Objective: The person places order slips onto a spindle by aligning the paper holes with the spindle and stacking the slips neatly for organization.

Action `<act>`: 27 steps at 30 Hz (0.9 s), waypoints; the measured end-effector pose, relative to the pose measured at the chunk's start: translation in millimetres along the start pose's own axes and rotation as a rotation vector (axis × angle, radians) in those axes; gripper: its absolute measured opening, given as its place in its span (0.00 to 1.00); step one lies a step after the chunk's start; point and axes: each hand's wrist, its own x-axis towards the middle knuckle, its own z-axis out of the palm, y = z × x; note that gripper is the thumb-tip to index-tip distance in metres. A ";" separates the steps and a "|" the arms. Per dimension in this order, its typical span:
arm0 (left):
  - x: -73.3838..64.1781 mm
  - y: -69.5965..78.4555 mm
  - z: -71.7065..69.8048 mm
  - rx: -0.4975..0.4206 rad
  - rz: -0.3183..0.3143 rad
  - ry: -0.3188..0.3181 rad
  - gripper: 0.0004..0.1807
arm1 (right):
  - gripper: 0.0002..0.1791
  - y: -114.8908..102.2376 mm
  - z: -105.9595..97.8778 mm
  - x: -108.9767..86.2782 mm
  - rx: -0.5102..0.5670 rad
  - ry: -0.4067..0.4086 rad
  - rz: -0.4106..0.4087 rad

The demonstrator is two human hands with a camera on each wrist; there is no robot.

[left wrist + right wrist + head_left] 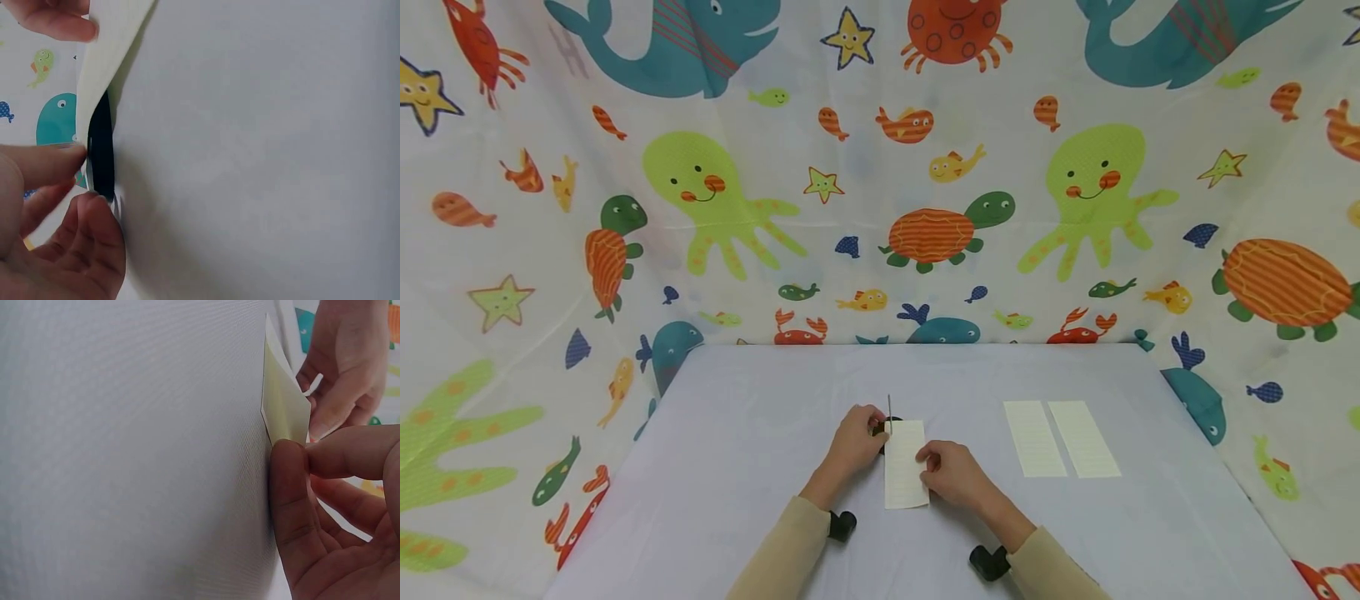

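Note:
A cream sheet of faintly lined paper [906, 471] lies before me, its lower edge lifted a little. My left hand [855, 437] pinches its upper left corner. Behind that corner is a black-handled thing with a thin metal blade [890, 404], apparently scissors, mostly hidden; its black part [102, 147] shows between the paper and my left fingers. Whether those fingers also grip it I cannot tell. At the paper's right edge, my right hand [953, 472] pinches the sheet between thumb and index finger, as the right wrist view shows with the paper [284, 400] slightly bent.
Two similar paper strips, one [1035, 439] left of the other [1085, 439], lie side by side on the white table [715, 467] to the right. A curtain [850, 167] printed with sea animals hangs behind and along both sides of the table.

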 end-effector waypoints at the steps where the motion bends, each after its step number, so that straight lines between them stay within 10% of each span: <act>1: -1.2 0.1 -1.0 0.016 0.021 -0.011 0.09 | 0.10 0.1 -0.2 0.1 0.000 -0.001 0.002; 27: -8.0 -2.3 -6.8 0.111 0.067 -0.123 0.18 | 0.10 -3.6 -12.3 -10.0 -0.155 -0.048 -0.041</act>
